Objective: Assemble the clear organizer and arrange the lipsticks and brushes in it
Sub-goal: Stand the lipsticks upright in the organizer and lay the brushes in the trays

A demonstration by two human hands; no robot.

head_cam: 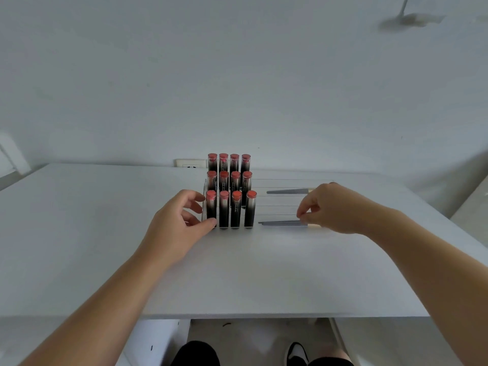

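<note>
The clear organizer (277, 207) stands at the back middle of the white table. Its left part holds several black lipsticks (229, 191) with red caps, upright in three stepped rows. Its right part holds two grey brushes lying flat: one at the back (287, 191), one at the front (280, 223). My left hand (179, 220) touches the organizer's left side, thumb by the front-left lipstick. My right hand (332, 207) hovers over the brush section, its fingertips pinching at the front brush's ferrule end; the brush heads are hidden behind it.
The white table (237, 273) runs to a front edge near me. A wall socket (190, 163) sits on the wall behind the organizer. Below the table edge are my legs and a shoe (297, 352). A white cabinet stands at the right.
</note>
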